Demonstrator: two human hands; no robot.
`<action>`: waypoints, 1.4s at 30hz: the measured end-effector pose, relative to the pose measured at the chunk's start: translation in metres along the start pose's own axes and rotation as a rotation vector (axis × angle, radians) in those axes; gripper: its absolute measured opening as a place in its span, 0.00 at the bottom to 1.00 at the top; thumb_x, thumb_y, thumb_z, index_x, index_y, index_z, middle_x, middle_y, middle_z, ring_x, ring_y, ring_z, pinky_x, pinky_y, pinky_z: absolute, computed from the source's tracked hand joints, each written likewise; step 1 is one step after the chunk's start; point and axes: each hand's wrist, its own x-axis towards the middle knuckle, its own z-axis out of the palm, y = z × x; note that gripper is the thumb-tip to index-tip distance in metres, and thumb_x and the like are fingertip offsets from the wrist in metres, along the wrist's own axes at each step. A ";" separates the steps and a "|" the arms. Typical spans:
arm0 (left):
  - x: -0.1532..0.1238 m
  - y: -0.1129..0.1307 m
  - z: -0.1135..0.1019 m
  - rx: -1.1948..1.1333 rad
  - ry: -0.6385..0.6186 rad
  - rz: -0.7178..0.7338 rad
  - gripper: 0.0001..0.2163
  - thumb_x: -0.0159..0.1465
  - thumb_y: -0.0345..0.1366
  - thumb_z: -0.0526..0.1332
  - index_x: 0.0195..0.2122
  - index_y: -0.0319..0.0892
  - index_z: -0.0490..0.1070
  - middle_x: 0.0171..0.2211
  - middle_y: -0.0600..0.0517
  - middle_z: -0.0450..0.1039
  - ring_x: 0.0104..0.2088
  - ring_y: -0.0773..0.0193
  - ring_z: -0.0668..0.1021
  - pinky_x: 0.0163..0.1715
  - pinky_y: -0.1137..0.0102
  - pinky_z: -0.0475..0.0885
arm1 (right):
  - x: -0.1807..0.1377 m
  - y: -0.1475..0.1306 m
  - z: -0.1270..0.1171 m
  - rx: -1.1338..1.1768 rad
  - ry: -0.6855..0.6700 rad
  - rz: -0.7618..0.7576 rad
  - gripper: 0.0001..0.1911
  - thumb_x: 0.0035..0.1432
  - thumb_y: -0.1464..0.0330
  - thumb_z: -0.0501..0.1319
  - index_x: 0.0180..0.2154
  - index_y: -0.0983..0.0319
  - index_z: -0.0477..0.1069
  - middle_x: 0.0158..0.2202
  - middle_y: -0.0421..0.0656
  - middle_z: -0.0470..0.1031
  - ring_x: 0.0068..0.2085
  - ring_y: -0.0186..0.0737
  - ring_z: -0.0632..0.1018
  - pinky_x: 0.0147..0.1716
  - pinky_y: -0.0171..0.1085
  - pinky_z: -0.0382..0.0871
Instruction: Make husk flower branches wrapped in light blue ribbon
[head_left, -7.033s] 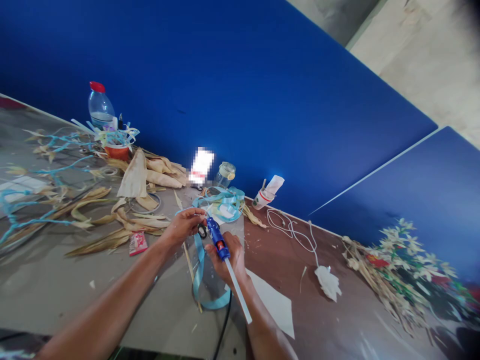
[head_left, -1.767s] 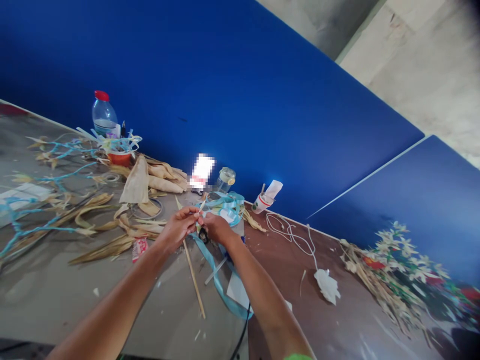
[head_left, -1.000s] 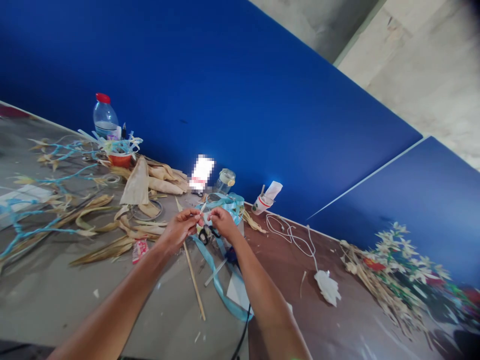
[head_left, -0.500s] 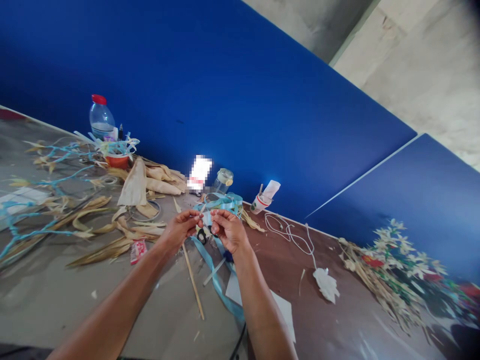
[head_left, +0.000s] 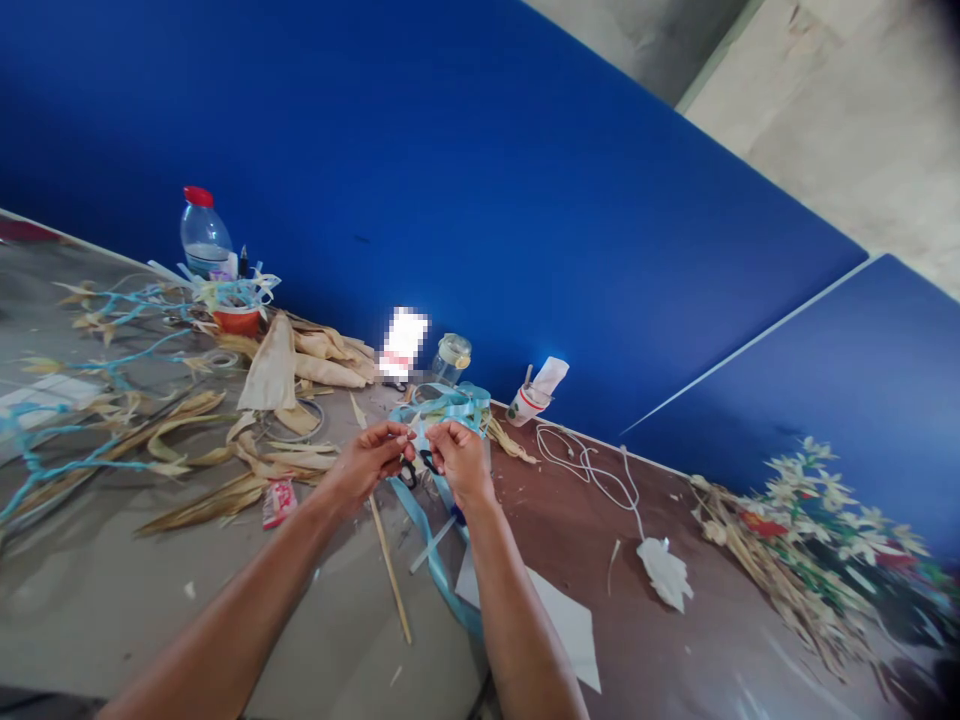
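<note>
My left hand [head_left: 373, 456] and my right hand [head_left: 460, 462] are held close together over the table, thumbs and fingertips pinched. Whatever lies in the pinches is too small to make out; a whitish bit shows at the left fingertips. Black scissor handles [head_left: 407, 473] show just below my fingers, the rest of the scissors hidden. Light blue ribbon [head_left: 466, 402] is heaped behind my hands, and a strand of it runs down beneath my right wrist. A thin wooden stick [head_left: 388, 560] lies on the table between my forearms.
Dried corn husks [head_left: 196, 505], a red-and-white packet [head_left: 279, 502] and blue-wrapped branches [head_left: 82, 465] spread at left. Along the blue partition [head_left: 450, 180] stand a red-capped bottle [head_left: 204, 235], a glass jar [head_left: 452, 357] and a cup [head_left: 527, 402]. White flowers [head_left: 810, 490] lie at right.
The pale blue piece seen between my fingertips earlier barely shows now. My hands stay close together, still pinched. The whole view has shifted slightly.
</note>
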 end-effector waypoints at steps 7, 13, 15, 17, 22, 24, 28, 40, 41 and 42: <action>-0.002 -0.001 0.006 -0.010 0.016 -0.028 0.10 0.49 0.36 0.68 0.30 0.38 0.71 0.20 0.54 0.71 0.15 0.78 0.63 0.15 0.80 0.54 | -0.001 0.004 -0.001 -0.194 0.028 -0.077 0.11 0.49 0.60 0.59 0.23 0.62 0.66 0.15 0.33 0.59 0.16 0.28 0.59 0.16 0.30 0.51; -0.002 -0.003 0.007 -0.027 0.024 -0.010 0.09 0.50 0.35 0.67 0.31 0.38 0.71 0.21 0.54 0.72 0.14 0.79 0.62 0.17 0.79 0.58 | -0.004 -0.002 -0.002 -0.398 0.051 -0.180 0.13 0.52 0.61 0.56 0.23 0.63 0.70 0.19 0.36 0.66 0.21 0.31 0.65 0.23 0.31 0.58; -0.003 -0.003 0.008 -0.029 0.027 0.006 0.10 0.49 0.35 0.67 0.31 0.37 0.71 0.21 0.53 0.73 0.15 0.78 0.63 0.18 0.79 0.59 | -0.005 -0.004 -0.001 -0.450 0.058 -0.213 0.14 0.52 0.61 0.55 0.23 0.63 0.70 0.20 0.37 0.68 0.23 0.32 0.66 0.24 0.31 0.59; -0.003 -0.004 0.010 -0.020 0.038 0.015 0.10 0.48 0.35 0.67 0.31 0.37 0.71 0.22 0.53 0.73 0.17 0.77 0.65 0.18 0.78 0.59 | -0.005 -0.005 -0.001 -0.486 0.073 -0.233 0.14 0.53 0.61 0.55 0.24 0.63 0.70 0.20 0.38 0.69 0.24 0.33 0.67 0.25 0.31 0.60; -0.001 -0.007 0.012 0.033 0.080 -0.003 0.13 0.45 0.35 0.70 0.31 0.38 0.71 0.22 0.55 0.71 0.20 0.74 0.69 0.20 0.77 0.62 | -0.005 -0.002 -0.002 -0.516 0.087 -0.261 0.12 0.54 0.63 0.55 0.24 0.62 0.70 0.22 0.39 0.71 0.26 0.34 0.69 0.27 0.32 0.61; 0.000 -0.009 0.011 0.045 0.080 0.003 0.13 0.44 0.35 0.70 0.30 0.38 0.71 0.21 0.56 0.71 0.20 0.74 0.69 0.19 0.77 0.61 | -0.005 -0.001 -0.002 -0.513 0.075 -0.251 0.12 0.54 0.63 0.55 0.24 0.62 0.70 0.23 0.39 0.72 0.26 0.34 0.69 0.27 0.32 0.61; 0.002 -0.010 0.009 0.066 0.104 0.021 0.14 0.43 0.36 0.71 0.27 0.38 0.70 0.19 0.57 0.69 0.18 0.74 0.68 0.18 0.77 0.59 | -0.005 0.001 -0.001 -0.499 0.068 -0.248 0.11 0.54 0.64 0.56 0.25 0.62 0.70 0.24 0.39 0.73 0.27 0.34 0.70 0.29 0.33 0.62; 0.002 -0.007 0.008 0.097 0.100 0.000 0.15 0.45 0.41 0.70 0.24 0.37 0.68 0.17 0.56 0.68 0.17 0.76 0.65 0.16 0.79 0.56 | -0.002 0.000 -0.006 -0.299 -0.044 -0.106 0.12 0.52 0.60 0.58 0.27 0.62 0.70 0.14 0.33 0.61 0.16 0.30 0.63 0.17 0.30 0.55; 0.002 -0.006 0.008 0.088 0.105 -0.005 0.15 0.45 0.41 0.70 0.24 0.37 0.68 0.17 0.56 0.68 0.17 0.76 0.66 0.16 0.79 0.57 | -0.002 -0.001 -0.008 -0.266 -0.068 -0.089 0.10 0.51 0.61 0.59 0.28 0.62 0.70 0.14 0.33 0.61 0.16 0.29 0.62 0.17 0.30 0.55; 0.001 -0.005 0.008 0.078 0.105 -0.010 0.14 0.45 0.41 0.70 0.24 0.37 0.68 0.18 0.56 0.68 0.17 0.76 0.66 0.17 0.79 0.57 | -0.001 -0.001 -0.010 -0.242 -0.091 -0.080 0.09 0.50 0.62 0.59 0.29 0.62 0.70 0.15 0.33 0.63 0.16 0.28 0.63 0.17 0.30 0.55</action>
